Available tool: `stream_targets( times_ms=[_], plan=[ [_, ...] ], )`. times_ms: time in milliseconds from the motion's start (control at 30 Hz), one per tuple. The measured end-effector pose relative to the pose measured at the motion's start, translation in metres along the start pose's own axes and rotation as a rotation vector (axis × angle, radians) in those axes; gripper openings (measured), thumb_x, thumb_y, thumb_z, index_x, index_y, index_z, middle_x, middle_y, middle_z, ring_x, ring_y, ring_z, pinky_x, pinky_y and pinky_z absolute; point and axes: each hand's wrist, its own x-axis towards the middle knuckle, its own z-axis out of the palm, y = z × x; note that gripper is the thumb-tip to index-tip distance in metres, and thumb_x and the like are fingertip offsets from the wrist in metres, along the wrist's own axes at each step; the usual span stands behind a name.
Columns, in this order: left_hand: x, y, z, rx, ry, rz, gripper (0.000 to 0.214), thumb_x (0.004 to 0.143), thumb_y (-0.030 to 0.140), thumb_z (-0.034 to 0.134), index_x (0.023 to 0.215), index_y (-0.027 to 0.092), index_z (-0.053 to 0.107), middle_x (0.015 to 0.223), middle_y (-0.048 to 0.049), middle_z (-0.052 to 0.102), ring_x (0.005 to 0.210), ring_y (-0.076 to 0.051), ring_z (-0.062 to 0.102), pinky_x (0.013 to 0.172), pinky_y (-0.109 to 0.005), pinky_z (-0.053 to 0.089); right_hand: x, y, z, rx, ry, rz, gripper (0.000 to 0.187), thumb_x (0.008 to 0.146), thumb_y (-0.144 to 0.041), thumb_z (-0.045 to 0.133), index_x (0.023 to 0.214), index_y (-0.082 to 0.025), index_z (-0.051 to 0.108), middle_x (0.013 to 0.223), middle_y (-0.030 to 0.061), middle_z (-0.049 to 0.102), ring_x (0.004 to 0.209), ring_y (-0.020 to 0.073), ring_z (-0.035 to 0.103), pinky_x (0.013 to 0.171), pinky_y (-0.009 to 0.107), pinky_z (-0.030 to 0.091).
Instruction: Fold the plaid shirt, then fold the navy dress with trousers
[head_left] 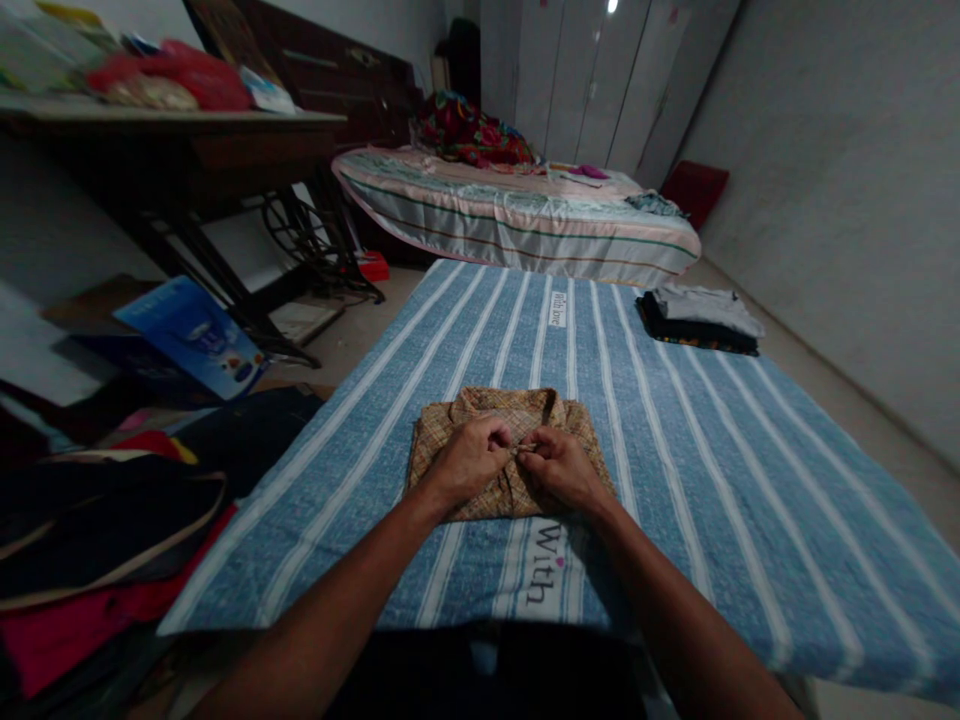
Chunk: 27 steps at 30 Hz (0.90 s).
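Note:
A folded tan checked shirt (491, 410) lies collar-away on a blue striped sheet (697, 440). Both my hands rest on the middle of it. My left hand (469, 458) is closed, its fingertips pinching the shirt's front placket. My right hand (564, 468) is closed too, pinching the same spot from the other side, fingertips touching the left hand's. What lies between the fingertips is too small to make out beyond the cloth.
A pile of folded dark and grey clothes (701, 318) sits at the sheet's far right. A mattress with striped cover (517, 215) lies beyond. On the left stand a sewing-machine table (172, 140), a blue box (195, 335) and heaped dark and red cloth (97, 540).

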Motion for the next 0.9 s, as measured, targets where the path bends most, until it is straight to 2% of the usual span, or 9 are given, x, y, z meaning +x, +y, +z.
stream_targets(
  times_ms=[233,400,567,700,800,900],
  plan=[
    [0.006,0.004,-0.001,0.156,0.001,0.139,0.015,0.063,0.002,0.050,0.061,0.016,0.055,0.062,0.0026,0.052,0.062,-0.012,0.050,0.057,-0.022,0.036,0.001,0.004,-0.003,0.016,0.005,0.002,0.019,0.067,-0.030,0.062,0.076,-0.018,0.051,0.043,-0.0077,0.049,0.034,0.0072,0.040,0.034,0.017,0.029],
    [0.000,0.005,-0.002,0.227,0.020,0.167,0.012,0.066,0.005,0.053,0.068,0.016,0.056,0.071,0.0003,0.053,0.063,-0.012,0.051,0.057,-0.023,0.040,0.002,0.005,-0.003,0.012,0.033,-0.001,0.020,0.067,-0.031,0.063,0.074,-0.018,0.051,0.045,-0.0068,0.050,0.035,0.0079,0.043,0.035,0.017,0.030],
    [-0.012,0.007,-0.003,0.237,0.065,0.223,0.016,0.068,0.004,0.052,0.076,0.016,0.057,0.095,-0.0049,0.058,0.072,-0.013,0.056,0.068,-0.027,0.048,0.002,0.005,-0.003,0.012,0.041,0.005,0.020,0.066,-0.032,0.064,0.072,-0.019,0.050,0.043,-0.0065,0.050,0.034,0.0084,0.042,0.033,0.018,0.029],
    [-0.026,0.006,0.000,0.292,0.122,0.277,0.016,0.072,0.005,0.052,0.083,0.016,0.058,0.114,-0.0104,0.054,0.088,-0.018,0.060,0.077,-0.031,0.051,0.002,0.003,-0.002,0.022,0.035,0.014,0.019,0.066,-0.032,0.062,0.072,-0.019,0.050,0.042,-0.0068,0.050,0.033,0.0084,0.042,0.033,0.018,0.029],
    [-0.039,0.008,0.003,0.309,0.132,0.313,0.014,0.075,0.007,0.051,0.084,0.016,0.057,0.114,-0.0105,0.054,0.097,-0.019,0.058,0.082,-0.031,0.050,0.001,0.002,-0.002,0.022,0.040,0.023,0.019,0.066,-0.032,0.062,0.072,-0.019,0.049,0.041,-0.0067,0.050,0.033,0.0084,0.042,0.033,0.018,0.029],
    [-0.053,0.013,0.007,0.287,0.125,0.306,0.014,0.077,0.006,0.049,0.082,0.017,0.055,0.108,-0.0086,0.055,0.093,-0.017,0.059,0.080,-0.028,0.050,0.001,0.002,-0.002,0.020,0.049,0.028,0.019,0.066,-0.032,0.062,0.073,-0.019,0.049,0.041,-0.0070,0.050,0.033,0.0082,0.042,0.033,0.017,0.029]
  ],
)
